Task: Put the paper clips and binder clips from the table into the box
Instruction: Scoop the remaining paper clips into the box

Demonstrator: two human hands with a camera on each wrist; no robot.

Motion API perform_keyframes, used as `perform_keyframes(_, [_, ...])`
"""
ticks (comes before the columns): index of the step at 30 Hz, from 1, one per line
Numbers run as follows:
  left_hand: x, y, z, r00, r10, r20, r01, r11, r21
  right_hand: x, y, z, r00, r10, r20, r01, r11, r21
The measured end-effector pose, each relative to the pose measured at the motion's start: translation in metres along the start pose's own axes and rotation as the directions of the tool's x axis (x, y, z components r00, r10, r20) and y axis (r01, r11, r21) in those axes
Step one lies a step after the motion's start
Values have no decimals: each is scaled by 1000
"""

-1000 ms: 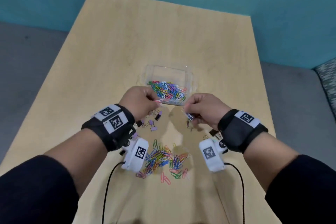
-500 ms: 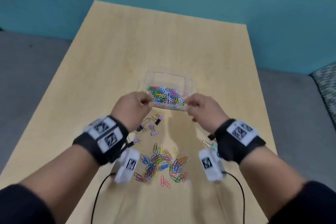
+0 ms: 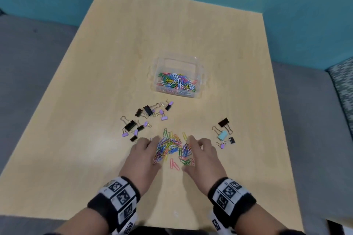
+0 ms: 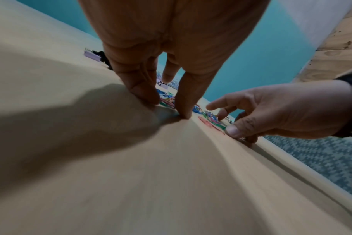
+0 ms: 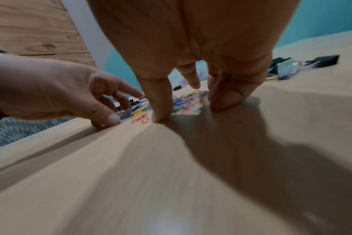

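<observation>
Hands flank the loose pile. Your left hand (image 3: 142,155) and right hand (image 3: 200,155) sit on either side of the paper clips (image 3: 172,149) on the counter (image 3: 95,101), fingers spread and slightly bent, tips touching the surface at the pile's edges. Neither hand holds anything; both are wide, set as if to rake inward.

Box (image 3: 177,80): clear plastic, farther up the counter, well apart from your hands, already partly filled with coloured clips.

Binder clips: one scatter (image 3: 142,118) left of the pile, between it and the box; a smaller group (image 3: 223,132) to the right, including one pale blue clip.

Handling, my judgement:
- Paper clips are light, thin wire, coated and likely slick on this smooth top. They lie flat and tangle, so they should come up in clumps, not singly.
- Sweep them into a heap between both hands, then pinch from beneath the heap. Strays like the pink pair nearest you will need a fingernail or a slide to the counter's edge.
- Binder clips are stiffer and bulkier; take them by the body or wire handles.
</observation>
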State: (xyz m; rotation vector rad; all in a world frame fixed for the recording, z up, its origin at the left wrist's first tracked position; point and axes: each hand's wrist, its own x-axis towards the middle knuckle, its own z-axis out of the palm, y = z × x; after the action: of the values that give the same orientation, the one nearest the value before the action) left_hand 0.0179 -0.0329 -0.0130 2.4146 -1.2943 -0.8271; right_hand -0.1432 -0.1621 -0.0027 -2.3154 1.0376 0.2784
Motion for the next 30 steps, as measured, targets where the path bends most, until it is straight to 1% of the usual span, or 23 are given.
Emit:
perform_keyframes(4, [25, 14, -1, 999, 39, -17, -39, 999, 15, 23, -18, 2, 996, -68, -50, 66, 997, -30])
perform_keyframes(10, [42, 23, 2, 993, 94, -74, -86, 991, 105, 35, -36, 2, 987, -154, -39, 147, 979, -144])
perform_keyframes(14, [41, 20, 6, 990, 114, -81, -100, 981, 164, 28, -40, -1, 986, -167, 22, 167, 957, -237])
perform_keyframes(19, [38, 21, 4, 989, 134, -60, -120, 974, 192, 23, -42, -8, 983, -182, 38, 185, 948, -260])
perform_keyframes(27, [34, 24, -2, 989, 140, -53, -130, 978, 162, 23, -39, -16, 980, -181, 80, 195, 949, -247])
perform_keyframes(30, [35, 23, -7, 991, 127, -52, -120, 985, 121, 26, -36, -16, 979, -169, 115, 193, 948, -253])
